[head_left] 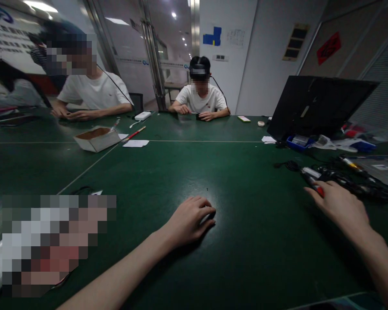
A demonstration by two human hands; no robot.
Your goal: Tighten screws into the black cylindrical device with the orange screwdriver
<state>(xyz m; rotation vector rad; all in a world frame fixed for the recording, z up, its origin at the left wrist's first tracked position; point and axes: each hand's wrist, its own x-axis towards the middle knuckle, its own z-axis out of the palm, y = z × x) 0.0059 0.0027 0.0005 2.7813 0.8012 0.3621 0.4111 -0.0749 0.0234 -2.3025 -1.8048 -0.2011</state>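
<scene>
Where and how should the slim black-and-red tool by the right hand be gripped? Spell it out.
Likely best: pinch the slim black-and-red tool across its red near part, coming from above and the near side. Its slim body slants away to the left from the right hand, and black cables crowd its right.

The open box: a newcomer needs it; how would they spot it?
On the green table, find where pale lines cross, beyond and left of the left hand. The box sits left of there; unlike the flat papers nearby, it's open-topped, whitish outside, brown inside.
</scene>
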